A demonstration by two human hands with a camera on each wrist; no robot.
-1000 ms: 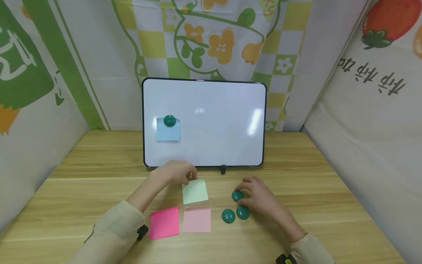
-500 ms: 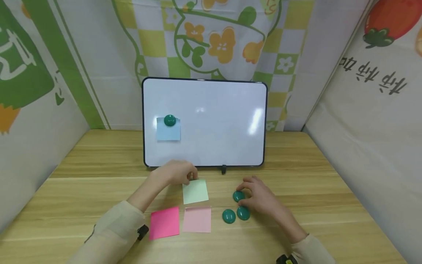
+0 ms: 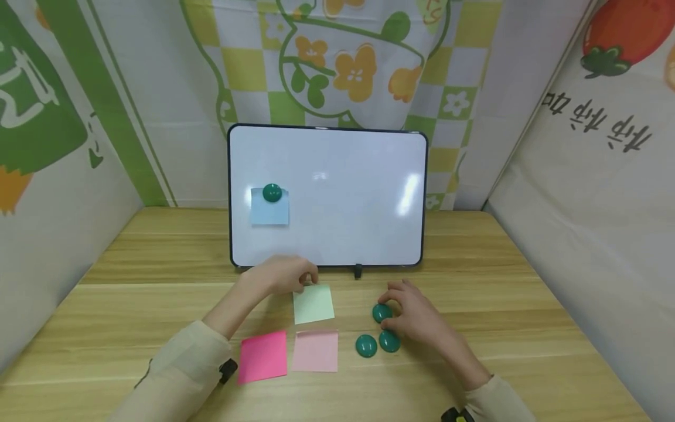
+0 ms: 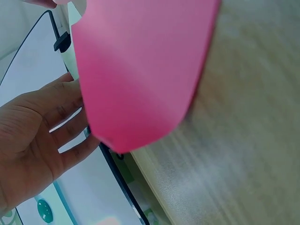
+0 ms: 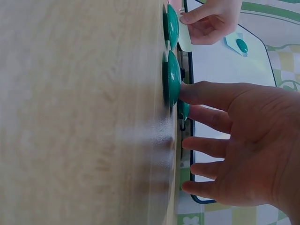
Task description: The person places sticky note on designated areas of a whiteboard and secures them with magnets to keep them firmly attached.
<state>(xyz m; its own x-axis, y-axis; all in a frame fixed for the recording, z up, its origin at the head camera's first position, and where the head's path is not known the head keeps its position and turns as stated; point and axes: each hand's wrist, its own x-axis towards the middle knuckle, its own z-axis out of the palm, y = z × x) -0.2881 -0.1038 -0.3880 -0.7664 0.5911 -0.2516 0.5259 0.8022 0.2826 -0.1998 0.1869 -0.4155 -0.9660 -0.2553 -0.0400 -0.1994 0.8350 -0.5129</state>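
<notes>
In the head view, my left hand [image 3: 282, 275] pinches the upper edge of a light green note [image 3: 313, 305]. The left wrist view shows this hand [image 4: 40, 136] partly behind a hot pink note [image 4: 136, 75]. My right hand [image 3: 416, 313] has thumb and index finger round the sides of the upper green magnet [image 3: 381, 313], on the table. Two more magnets, one lower right [image 3: 389, 341] and one lower left [image 3: 366, 346], lie just below it. In the right wrist view the right hand's [image 5: 248, 145] other fingers are extended, and a nearer magnet [image 5: 174, 78] partly hides the gripped one [image 5: 184, 110].
A whiteboard [image 3: 348, 205] stands at the back of the table [image 3: 453, 258], with a blue note [image 3: 269, 214] under a green magnet [image 3: 272, 193]. Nearer lie the hot pink note [image 3: 262, 357] and a pale pink note [image 3: 315, 351]. Printed cloth [image 3: 569, 234] surrounds the table.
The light green note and my left hand have shifted slightly up towards the whiteboard. My right hand has hardly moved, and the magnets stay in place.
</notes>
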